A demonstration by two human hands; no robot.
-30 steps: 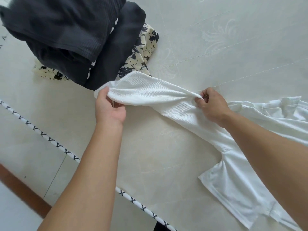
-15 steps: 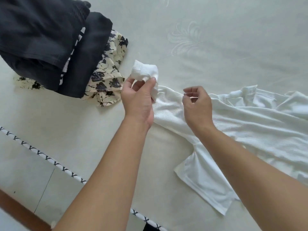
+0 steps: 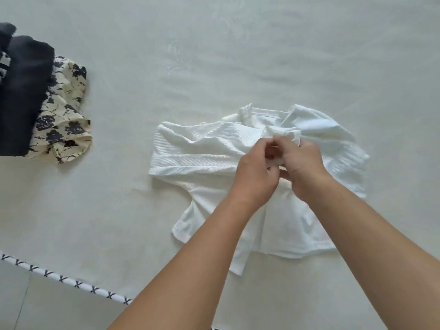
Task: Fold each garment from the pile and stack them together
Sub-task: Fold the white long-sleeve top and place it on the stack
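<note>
Left hand: the left hand (image 3: 256, 172) sits over the middle of the white garment (image 3: 202, 148), fingers curled, pinching a fold of its fabric.
Right hand: the right hand (image 3: 302, 169) touches the left one, fingers curled on the same bunched fabric; both forearms reach in from the near edge.
Garment axis: the long axis runs left to right, with one sleeve folded across the body toward the hands.
Garment look: white, ribbed knit, rumpled, collar on the far side, hem nearest the person.
Garment place: flat on the pale sheet (image 3: 119, 210), well right of the pile.
Pile: a black garment (image 3: 23, 96) lies on a cream floral one (image 3: 64, 115).
Trim: a patterned cord (image 3: 71, 282) crosses the sheet, near-left of the white garment.
</note>
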